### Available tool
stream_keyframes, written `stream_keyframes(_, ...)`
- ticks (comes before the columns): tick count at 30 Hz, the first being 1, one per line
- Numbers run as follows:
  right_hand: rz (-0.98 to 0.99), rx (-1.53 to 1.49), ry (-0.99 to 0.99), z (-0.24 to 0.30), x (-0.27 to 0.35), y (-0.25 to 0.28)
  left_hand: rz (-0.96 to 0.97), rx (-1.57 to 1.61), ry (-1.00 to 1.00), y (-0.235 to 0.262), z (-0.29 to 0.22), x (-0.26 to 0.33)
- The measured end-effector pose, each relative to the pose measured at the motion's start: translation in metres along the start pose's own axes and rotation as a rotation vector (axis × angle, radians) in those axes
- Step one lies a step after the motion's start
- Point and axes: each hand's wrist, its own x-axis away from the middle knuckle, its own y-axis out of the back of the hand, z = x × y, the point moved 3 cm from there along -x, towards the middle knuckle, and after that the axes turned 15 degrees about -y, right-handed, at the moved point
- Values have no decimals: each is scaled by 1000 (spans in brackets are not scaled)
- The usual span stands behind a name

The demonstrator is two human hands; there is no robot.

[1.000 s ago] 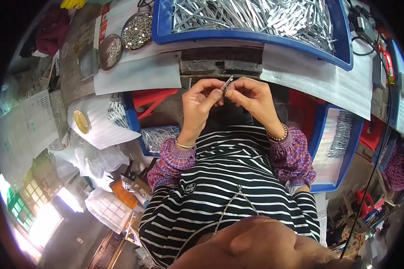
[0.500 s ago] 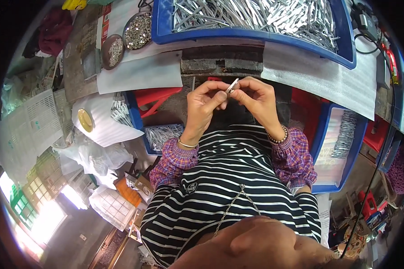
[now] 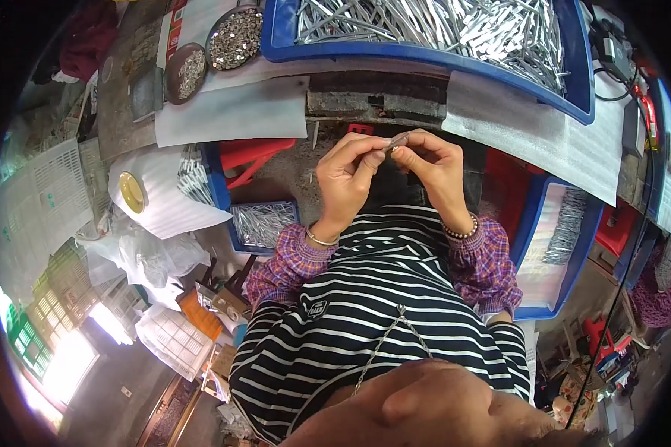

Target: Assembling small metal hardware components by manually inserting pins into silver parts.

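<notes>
My left hand (image 3: 344, 182) and my right hand (image 3: 440, 167) meet in front of my body, both closed in a pinch. Between their fingertips is a small, slim metal piece (image 3: 399, 139), greyish and partly covered by the fingers, so its exact kind does not show. Just beyond my hands lies the table's worn front edge (image 3: 343, 104). A large blue tray (image 3: 425, 51) behind it is heaped with thin, shiny metal strips (image 3: 395, 18).
Two round dishes hold small parts: a larger one with metal bits (image 3: 235, 39) and a smaller one with pale bits (image 3: 191, 73). White foam sheets (image 3: 235, 115) cover the table edge. Lower blue trays (image 3: 525, 246) flank me, alongside red stools (image 3: 252, 155). A yellow dish (image 3: 133, 192) sits left.
My hands have shifted slightly right, still pinching the small metal piece. The piece has tilted, turning from bright to darker grey. The whole view has shifted a little.
</notes>
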Motion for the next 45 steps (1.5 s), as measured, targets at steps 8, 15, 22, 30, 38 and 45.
stream_keyframes(8,-58,-8,26,-4,0,-1,-12,-154,-162,-1,2,-2)
stream_keyframes(15,-48,-34,35,-6,0,2,9,77,42,-1,7,-2)
stream_keyframes(22,-61,-36,7,-6,1,0,-19,141,106,-4,9,2)
stream_keyframes(30,-79,-36,15,-7,-1,1,31,-109,-131,-5,8,-2)
stream_keyframes(38,-87,-59,-24,-11,1,2,7,-111,-93,-4,9,0)
stream_keyframes(45,-117,-90,-25,-8,5,-1,-20,34,-10,-5,9,2)
